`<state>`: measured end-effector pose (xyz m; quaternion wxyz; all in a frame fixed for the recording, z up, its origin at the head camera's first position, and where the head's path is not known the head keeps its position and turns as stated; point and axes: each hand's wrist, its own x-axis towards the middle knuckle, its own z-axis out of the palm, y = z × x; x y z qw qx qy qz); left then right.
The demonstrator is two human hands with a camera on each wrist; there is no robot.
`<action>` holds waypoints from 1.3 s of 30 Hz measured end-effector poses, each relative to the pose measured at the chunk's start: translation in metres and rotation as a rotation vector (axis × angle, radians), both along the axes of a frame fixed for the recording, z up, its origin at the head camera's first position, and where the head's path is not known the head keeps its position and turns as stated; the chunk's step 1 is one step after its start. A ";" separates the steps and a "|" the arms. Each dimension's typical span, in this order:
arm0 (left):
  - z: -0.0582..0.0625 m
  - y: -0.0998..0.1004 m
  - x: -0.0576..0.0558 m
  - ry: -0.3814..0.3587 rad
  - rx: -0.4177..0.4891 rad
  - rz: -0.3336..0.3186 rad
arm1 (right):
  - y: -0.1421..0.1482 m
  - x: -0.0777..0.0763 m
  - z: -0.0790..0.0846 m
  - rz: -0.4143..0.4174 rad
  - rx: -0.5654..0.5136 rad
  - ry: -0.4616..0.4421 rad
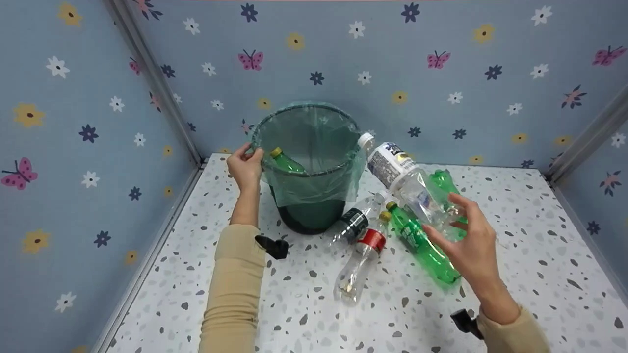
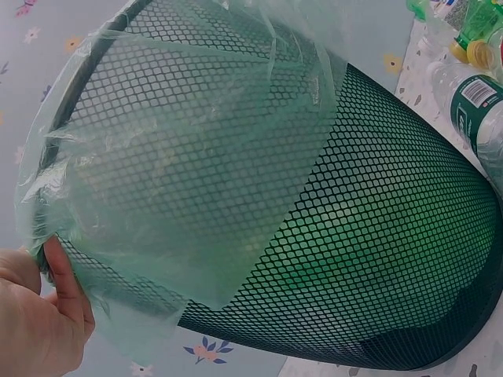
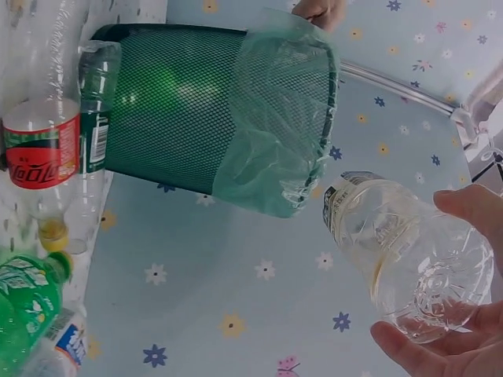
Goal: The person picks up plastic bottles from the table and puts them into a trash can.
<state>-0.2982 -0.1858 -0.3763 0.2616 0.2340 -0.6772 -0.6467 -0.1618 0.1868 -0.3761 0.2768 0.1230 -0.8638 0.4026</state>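
Walls (image 1: 333, 54): pale blue, printed with flowers and butterflies; span the upper frame in the head view. Tabletop (image 1: 520, 274): white, speckled; extends across the lower half. Waste bin (image 1: 311, 218): dark green mesh, upright; stands at centre, near the back wall. Liner (image 1: 316, 190): translucent green; covers the interior and hangs over the rim. Sleeves (image 1: 233, 294): tan; enter at lower left of centre and lower right. Clear bottle (image 1: 422, 191): white label; slants right of centre, above the tabletop, neck towards the bin. Green bottle (image 1: 426, 247): lies lower right of centre. Red-labelled bottle (image 1: 360, 267): lies below centre, beside a dark-labelled bottle (image 1: 354, 223) near the bin's foot. Yellow-capped green bottle (image 1: 290, 163): leans inside the bin, left of centre. Right hand (image 1: 473, 240): holds the clear bottle near its base, thumb opposite fingers. Left hand (image 1: 247, 166): pinches the lined rim at its left side. White cap (image 1: 365, 140): fitted on the clear bottle, just right of the bin's rim.
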 end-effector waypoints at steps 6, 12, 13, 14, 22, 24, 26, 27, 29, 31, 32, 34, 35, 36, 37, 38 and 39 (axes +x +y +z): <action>-0.034 -0.017 -0.027 0.038 0.089 -0.032 | -0.011 -0.015 0.017 0.036 0.032 -0.006; -0.008 -0.002 -0.007 -0.028 0.002 0.027 | -0.024 -0.029 0.032 0.061 0.055 -0.042; -0.004 -0.001 -0.003 -0.025 -0.003 0.028 | -0.026 -0.031 0.035 0.067 0.059 -0.045; -0.002 0.000 -0.001 -0.028 -0.004 0.023 | -0.029 -0.033 0.037 0.073 0.062 -0.050; 0.001 0.002 0.002 0.008 -0.015 0.028 | -0.051 -0.051 0.056 0.130 0.091 -0.099; 0.001 0.002 0.002 0.010 -0.023 0.032 | -0.056 -0.056 0.062 0.136 0.109 -0.109; 0.002 0.002 0.002 0.005 -0.025 0.031 | -0.061 -0.060 0.067 0.137 0.126 -0.124; 0.003 0.003 0.003 0.003 -0.026 0.029 | -0.064 -0.062 0.069 0.136 0.135 -0.133; 0.004 0.003 0.003 -0.003 -0.028 0.025 | -0.069 -0.066 0.072 0.139 0.145 -0.149; 0.004 0.002 0.003 -0.006 -0.024 0.020 | -0.075 -0.070 0.075 0.146 0.156 -0.169; 0.004 0.002 0.003 -0.004 -0.024 0.018 | -0.077 -0.073 0.076 0.152 0.161 -0.176; 0.004 0.002 0.003 -0.001 -0.026 0.015 | -0.083 -0.077 0.078 0.160 0.175 -0.194; 0.004 0.002 0.003 -0.001 -0.027 0.014 | -0.086 -0.079 0.078 0.164 0.184 -0.203; 0.004 0.002 0.003 0.002 -0.027 0.014 | -0.088 -0.081 0.079 0.166 0.194 -0.211; 0.003 0.002 0.003 0.002 -0.028 0.015 | -0.091 -0.084 0.080 0.167 0.206 -0.217; 0.003 0.002 0.003 0.001 -0.028 0.016 | -0.093 -0.086 0.081 0.167 0.216 -0.223; 0.003 0.002 0.003 0.001 -0.028 0.016 | -0.096 -0.089 0.081 0.166 0.224 -0.231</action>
